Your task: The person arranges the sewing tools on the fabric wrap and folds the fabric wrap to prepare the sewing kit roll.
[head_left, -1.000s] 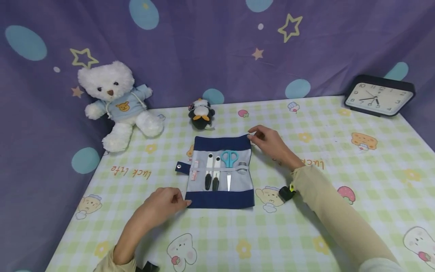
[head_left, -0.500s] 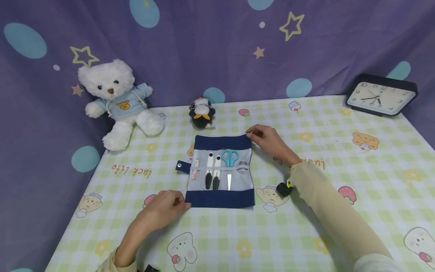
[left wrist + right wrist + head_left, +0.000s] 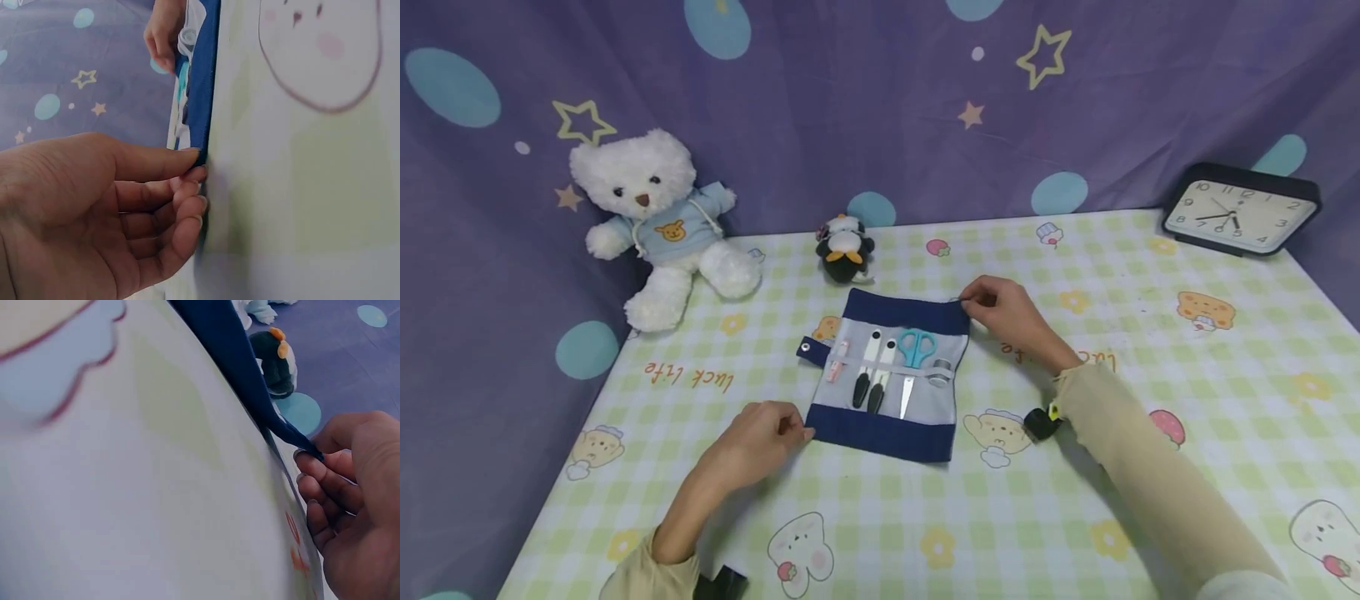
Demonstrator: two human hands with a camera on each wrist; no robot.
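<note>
A navy and grey sewing kit pouch [image 3: 880,430] lies unfolded on the table, turned slightly clockwise. Under its elastic band sit teal-handled scissors [image 3: 916,350], two white tools with black ends [image 3: 867,371], a small pink-and-white item [image 3: 837,362] and a silvery round item [image 3: 939,372]. A snap tab [image 3: 813,351] sticks out on the left. My left hand [image 3: 758,444] pinches the near left corner between thumb and forefinger, as the left wrist view confirms. With thumb and fingertips, my right hand [image 3: 1009,315] pinches the far right corner, which is slightly raised in the right wrist view.
A white teddy bear [image 3: 662,225] in a blue hoodie sits at the back left. A penguin plush [image 3: 844,250] stands behind the pouch. At the back right is a black-framed clock [image 3: 1242,210]. A checked cloth [image 3: 1030,533] covers the table; a purple curtain [image 3: 865,100] hangs behind.
The pouch has turned clockwise: its far edge has shifted right with my right hand, while the near left corner has moved slightly away from me with my left hand. Both hands keep their pinch.
</note>
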